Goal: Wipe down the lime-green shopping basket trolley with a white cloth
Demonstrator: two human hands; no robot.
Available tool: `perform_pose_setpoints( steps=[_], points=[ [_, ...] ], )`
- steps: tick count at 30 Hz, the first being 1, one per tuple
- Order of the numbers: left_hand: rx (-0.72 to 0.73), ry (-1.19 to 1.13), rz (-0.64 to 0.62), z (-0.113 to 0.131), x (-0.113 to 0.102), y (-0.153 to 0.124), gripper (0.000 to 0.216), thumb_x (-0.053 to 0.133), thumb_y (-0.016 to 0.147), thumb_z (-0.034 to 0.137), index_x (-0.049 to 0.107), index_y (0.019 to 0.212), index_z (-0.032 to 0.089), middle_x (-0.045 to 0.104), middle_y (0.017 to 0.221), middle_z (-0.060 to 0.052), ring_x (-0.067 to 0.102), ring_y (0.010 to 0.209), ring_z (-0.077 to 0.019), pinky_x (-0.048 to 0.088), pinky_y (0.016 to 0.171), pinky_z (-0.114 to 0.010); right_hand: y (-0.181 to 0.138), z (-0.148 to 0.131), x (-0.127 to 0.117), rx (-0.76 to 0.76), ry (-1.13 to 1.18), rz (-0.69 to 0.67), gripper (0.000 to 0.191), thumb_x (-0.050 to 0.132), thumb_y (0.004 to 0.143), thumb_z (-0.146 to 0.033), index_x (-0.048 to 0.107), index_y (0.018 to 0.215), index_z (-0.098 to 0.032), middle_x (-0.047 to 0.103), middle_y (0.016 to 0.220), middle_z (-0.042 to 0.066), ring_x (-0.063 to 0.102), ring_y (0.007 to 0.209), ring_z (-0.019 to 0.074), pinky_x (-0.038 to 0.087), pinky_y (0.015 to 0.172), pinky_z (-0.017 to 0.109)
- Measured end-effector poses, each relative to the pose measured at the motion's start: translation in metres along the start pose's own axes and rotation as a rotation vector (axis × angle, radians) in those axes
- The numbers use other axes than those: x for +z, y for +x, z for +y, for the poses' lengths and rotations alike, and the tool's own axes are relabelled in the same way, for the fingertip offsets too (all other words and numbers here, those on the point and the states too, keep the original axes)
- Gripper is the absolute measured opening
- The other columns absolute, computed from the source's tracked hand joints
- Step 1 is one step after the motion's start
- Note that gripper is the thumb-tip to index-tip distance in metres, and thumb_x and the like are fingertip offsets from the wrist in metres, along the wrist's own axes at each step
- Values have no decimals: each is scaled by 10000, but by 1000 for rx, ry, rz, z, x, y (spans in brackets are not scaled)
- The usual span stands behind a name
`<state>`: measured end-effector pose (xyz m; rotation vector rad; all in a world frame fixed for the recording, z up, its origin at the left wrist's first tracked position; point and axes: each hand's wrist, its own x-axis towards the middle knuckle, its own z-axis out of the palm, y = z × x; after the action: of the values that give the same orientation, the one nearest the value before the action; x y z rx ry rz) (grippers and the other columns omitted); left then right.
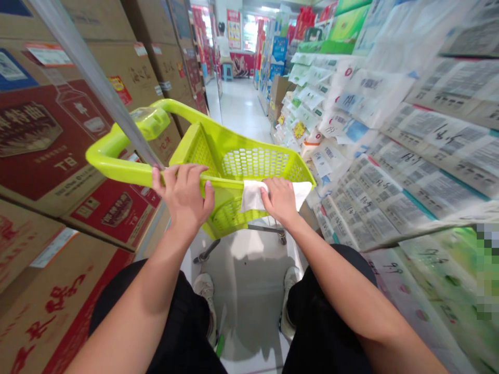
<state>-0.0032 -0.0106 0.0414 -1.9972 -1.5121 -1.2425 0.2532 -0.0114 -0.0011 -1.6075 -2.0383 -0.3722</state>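
A lime-green shopping cart (pixel 249 143) with a perforated plastic basket stands side-on before me, its handle to the left. My left hand (pixel 185 192) is closed over the near rim close to the handle, fingers on top and thumb on the outer side. On the same rim, farther right, my right hand (pixel 279 198) presses a white cloth (pixel 252 196) against the plastic. The cloth drapes over the rim on both sides of that hand. Some of the right fingers are hidden behind the rim. No goods show in the visible part of the basket.
Stacked cardboard cartons (pixel 35 124) rise on the left, with a grey metal pole (pixel 97 78) in front. Packs of paper goods (pixel 390 182) fill the right side. A tiled aisle (pixel 242 104) runs ahead to a person (pixel 223 47) by a blue stool (pixel 227 71).
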Motion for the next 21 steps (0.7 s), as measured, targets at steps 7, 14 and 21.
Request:
perform_pose_setpoints(
  steps=[7,14,21],
  points=[
    [-279,-92,260,-14,-4,-10,348,363,994,435,610,1124,227,577,1307,-144,537,1303,-310,439,1080,-553,-4,49,3,226,-122,26,418,387,1074,-428,711,961,-190,702,978,126,545,960,291,358,872,398],
    [-751,-328,187,-28,48,-29,508,154,1037,464,581,1214,254,662,1191,-78,654,1120,-249,539,907,-472,9,46,17,359,-102,203,382,433,1017,-330,775,986,-161,689,1114,187,521,1048,333,391,916,465],
    [-689,-522,138,-26,48,-19,555,192,1050,464,560,1352,178,663,1370,-89,650,1249,-236,547,988,-388,18,4,19,215,-62,113,409,370,1078,-354,735,991,-193,704,1027,140,540,1010,299,349,1004,464]
  ],
)
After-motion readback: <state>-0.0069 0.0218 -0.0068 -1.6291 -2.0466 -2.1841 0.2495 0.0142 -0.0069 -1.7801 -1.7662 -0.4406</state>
